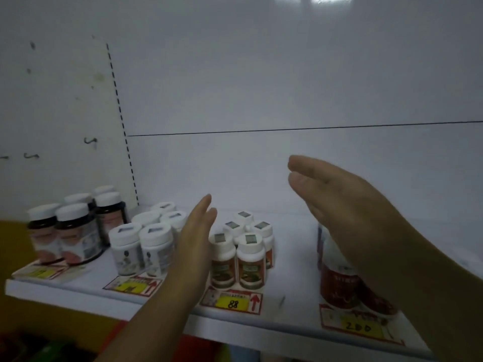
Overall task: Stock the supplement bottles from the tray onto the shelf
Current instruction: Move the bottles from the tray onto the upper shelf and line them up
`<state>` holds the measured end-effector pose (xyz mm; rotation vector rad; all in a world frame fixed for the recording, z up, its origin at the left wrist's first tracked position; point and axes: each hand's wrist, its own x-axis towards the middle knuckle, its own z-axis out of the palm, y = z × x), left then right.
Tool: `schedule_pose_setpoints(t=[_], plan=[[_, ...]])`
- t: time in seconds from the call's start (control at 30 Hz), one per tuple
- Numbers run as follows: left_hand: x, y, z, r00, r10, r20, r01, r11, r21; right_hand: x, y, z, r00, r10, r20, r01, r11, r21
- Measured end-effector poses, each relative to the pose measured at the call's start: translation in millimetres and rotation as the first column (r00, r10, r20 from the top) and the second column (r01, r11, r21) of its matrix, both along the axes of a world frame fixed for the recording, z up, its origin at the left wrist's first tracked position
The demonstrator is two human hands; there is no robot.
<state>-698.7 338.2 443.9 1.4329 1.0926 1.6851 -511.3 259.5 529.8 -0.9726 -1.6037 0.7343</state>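
As each kind seems to be kept in its own bunch behind a price tag (pixel 233 301), the bottles (pixel 249 259) are stood on the shelf (pixel 292 270), and the left hand (pixel 194 231) and right hand (pixel 339 210) are held flat and open, with nothing gripped; no tray is seen.

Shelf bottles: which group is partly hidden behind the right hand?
The red bottles at the far right, above the yellow tag reading 200. The right hand covers their tops; the other groups all show white caps.
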Motion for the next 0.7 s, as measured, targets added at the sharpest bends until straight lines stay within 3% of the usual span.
schedule_pose_setpoints(t=[0.17,0.27,0.4,0.5,0.7], plan=[[-22,15,-26,0.928,-0.352,0.12,0.366,0.923,-0.122,-53,40,-61,0.986,-0.148,-0.074,0.133,0.977,-0.168],[-28,27,-34,0.876,-0.448,0.177,0.475,0.863,-0.17,-65,62,-93,0.968,-0.251,-0.018,0.244,0.953,-0.182],[-29,39,-38,0.791,-0.579,0.198,0.611,0.768,-0.194,-68,75,-111,0.97,-0.199,-0.136,0.146,0.934,-0.327],[-30,41,-41,0.757,-0.62,0.207,0.653,0.728,-0.209,-67,76,-115,0.982,-0.131,-0.138,0.085,0.951,-0.297],[-20,48,-44,0.824,-0.553,0.123,0.567,0.802,-0.187,-65,78,-120,0.982,-0.117,-0.151,0.08,0.969,-0.234]])
